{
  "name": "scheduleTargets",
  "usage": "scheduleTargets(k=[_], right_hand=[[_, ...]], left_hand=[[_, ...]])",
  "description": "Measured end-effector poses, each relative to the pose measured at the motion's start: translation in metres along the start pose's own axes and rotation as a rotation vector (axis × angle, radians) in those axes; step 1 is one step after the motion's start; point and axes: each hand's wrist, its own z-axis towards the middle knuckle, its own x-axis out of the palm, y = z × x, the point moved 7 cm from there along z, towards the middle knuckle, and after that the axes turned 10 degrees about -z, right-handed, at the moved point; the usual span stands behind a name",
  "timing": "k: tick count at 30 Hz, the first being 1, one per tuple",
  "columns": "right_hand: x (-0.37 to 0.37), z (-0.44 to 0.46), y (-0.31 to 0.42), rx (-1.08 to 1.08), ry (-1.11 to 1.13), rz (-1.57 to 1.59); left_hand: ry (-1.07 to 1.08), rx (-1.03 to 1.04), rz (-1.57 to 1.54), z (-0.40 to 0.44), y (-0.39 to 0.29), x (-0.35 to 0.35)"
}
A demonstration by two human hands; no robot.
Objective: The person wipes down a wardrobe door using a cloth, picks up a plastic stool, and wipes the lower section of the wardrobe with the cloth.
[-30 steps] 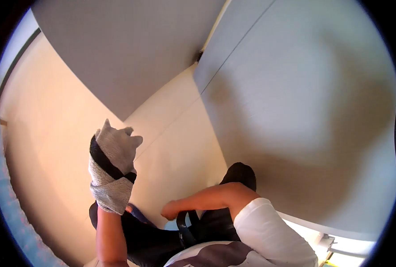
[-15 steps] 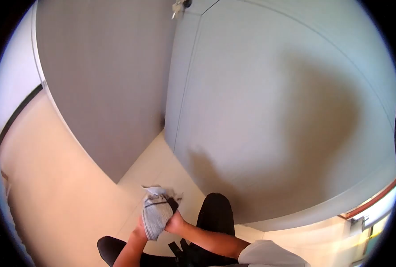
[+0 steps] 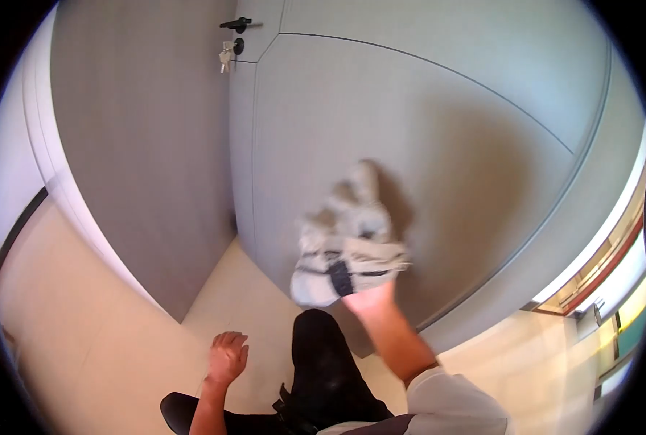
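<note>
A light grey-white cloth with black stripes (image 3: 352, 261) is bunched up in front of the grey door panel (image 3: 323, 123). My right hand (image 3: 371, 296) holds it from below; the fingers are hidden by the folds. The cloth is slightly blurred, and its upper part lies against or very close to the panel. Low on the left, my left hand (image 3: 227, 357) is bare and empty above the pale floor, its thumb apart from the fingers.
A black door handle (image 3: 239, 25) and a lock with hanging keys (image 3: 226, 58) are at the upper left of the panel. A darker grey panel (image 3: 141, 145) stands to the left. My dark-clothed knee (image 3: 315, 341) is just below the cloth. Pale floor (image 3: 83, 290) shows at the left.
The cloth was on my left hand, then between both hands low down; now my right hand has it, up at the door. My left hand has let go. The view has tilted up.
</note>
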Motion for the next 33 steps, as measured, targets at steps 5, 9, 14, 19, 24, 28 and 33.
scheduleTargets(k=[5,9,14,19,24,28,33], right_hand=[[0.058,-0.058,0.156,-0.669,-0.063,-0.876],[0.094,-0.074,0.207,-0.954,-0.205,-1.449],[0.107,-0.073,0.184,-1.094,-0.236,-2.149],[0.04,-0.039,0.091,0.288,0.554,-2.817],[-0.01,-0.066,0.09,-0.481,0.393,-2.643],[0.043,-0.059,0.145,-0.976,0.308,-2.596],[0.14,-0.073,0.242,-1.399,-0.109,-3.04]], left_hand=[[0.155,-0.1,0.027,-0.007,0.01,0.018],[0.258,-0.177,0.004,-0.012,0.016,0.032],[0.381,-0.256,0.014,-0.022,0.031,0.045],[0.364,-0.333,-0.05,-0.025,0.045,0.043],[0.336,-0.419,-0.049,-0.026,0.046,0.029],[0.329,-0.401,-0.102,-0.029,0.054,0.031],[0.321,-0.372,-0.074,-0.026,0.052,0.033]])
